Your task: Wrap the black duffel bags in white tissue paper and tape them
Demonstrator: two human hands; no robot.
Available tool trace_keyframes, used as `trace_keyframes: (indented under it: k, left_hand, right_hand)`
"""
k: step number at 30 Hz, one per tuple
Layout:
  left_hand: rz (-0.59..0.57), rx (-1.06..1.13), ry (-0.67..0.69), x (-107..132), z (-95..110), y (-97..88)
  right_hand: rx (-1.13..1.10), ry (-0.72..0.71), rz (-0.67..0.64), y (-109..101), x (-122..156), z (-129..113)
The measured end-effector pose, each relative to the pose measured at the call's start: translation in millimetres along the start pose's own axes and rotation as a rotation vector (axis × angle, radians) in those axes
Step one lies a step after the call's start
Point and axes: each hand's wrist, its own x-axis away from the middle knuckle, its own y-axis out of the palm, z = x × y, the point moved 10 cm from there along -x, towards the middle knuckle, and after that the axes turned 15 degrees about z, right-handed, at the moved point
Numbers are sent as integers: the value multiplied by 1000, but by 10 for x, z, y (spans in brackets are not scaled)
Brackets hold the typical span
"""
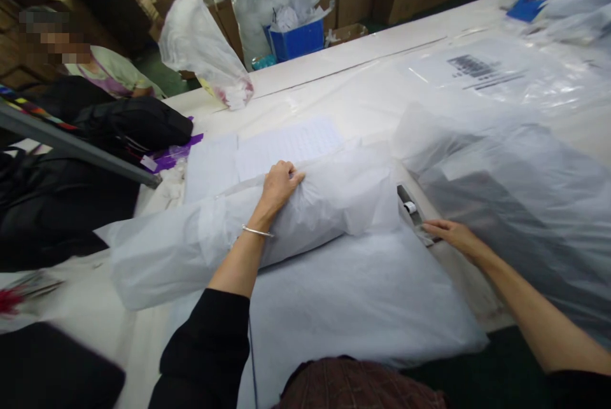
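1. On the worktop (305, 88): white-wrapped bundle (338, 199), partly over white sheeting (358, 294).
2. Left hand (280, 181): on top of the bundle, fingers curled; impossible to tell whether gripping the wrapping.
3. Right hand (453, 234): just right of the bundle, fingers narrow, touching a dark object (405, 194) with white label.
4. Black bag (138, 123): beyond the bundle's left end.

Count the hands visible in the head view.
2: the wearer's left hand, on the white-wrapped bundle, and right hand, fingertips at the narrow dark object. The co-worker at far left shows no clear hand; theirs may be hidden.
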Motion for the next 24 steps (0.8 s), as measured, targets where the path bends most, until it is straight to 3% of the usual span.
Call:
trace_keyframes:
  k: [7, 11, 14, 16, 19, 24]
  left_hand:
    - [74, 50, -20, 89, -79, -1]
    - [93, 41, -3, 96, -67, -20]
    - [94, 18, -7, 76, -82, -24]
    - [85, 15, -10, 68, -88, -22]
    - [76, 17, -2, 66, -84, -24]
    - [82, 20, -14, 51, -105, -17]
  right_hand:
    - [-31, -95, 5, -3, 91, -226]
    - [-104, -75, 93, -235, 262, -281]
    - [-145, -127, 82, -405, 463, -332]
    - [-129, -119, 79, -476, 567, -232]
    - [-74, -37, 127, -503, 605, 106]
    - [130, -80, 104, -285, 468, 427]
